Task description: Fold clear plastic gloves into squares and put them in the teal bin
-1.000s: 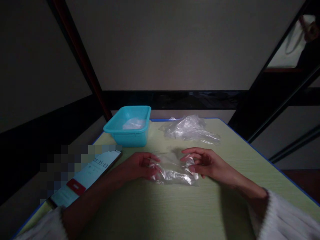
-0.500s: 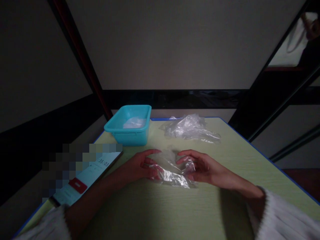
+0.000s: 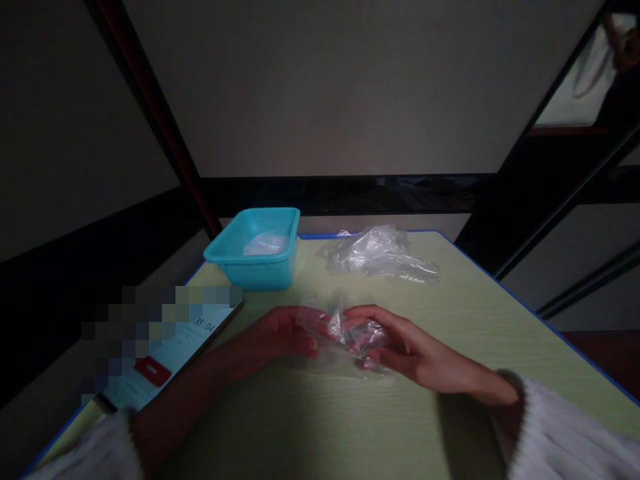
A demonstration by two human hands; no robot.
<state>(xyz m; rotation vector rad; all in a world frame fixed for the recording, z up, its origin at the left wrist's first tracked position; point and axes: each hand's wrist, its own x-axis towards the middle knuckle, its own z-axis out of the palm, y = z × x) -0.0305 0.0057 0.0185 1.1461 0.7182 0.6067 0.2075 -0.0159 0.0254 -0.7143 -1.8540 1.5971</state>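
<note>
A small clear plastic bag (image 3: pixel 345 327) is bunched up between my two hands just above the pale green table (image 3: pixel 350 413). My left hand (image 3: pixel 280 332) pinches its left side with the fingers closed. My right hand (image 3: pixel 395 343) grips its right side, fingers curled around the crumpled film. The hands nearly touch each other at the middle of the table. White knitted sleeves cover both forearms.
A turquoise plastic tub (image 3: pixel 255 248) with something pale inside stands at the back left. A pile of clear plastic bags (image 3: pixel 380 253) lies at the back centre. A phone showing a timer (image 3: pixel 165 357) rests at the left edge. The table has a blue rim.
Both hands have drawn together, gathering the flat-lying bag into a bunch and lifting it slightly. The timer on the phone has advanced.
</note>
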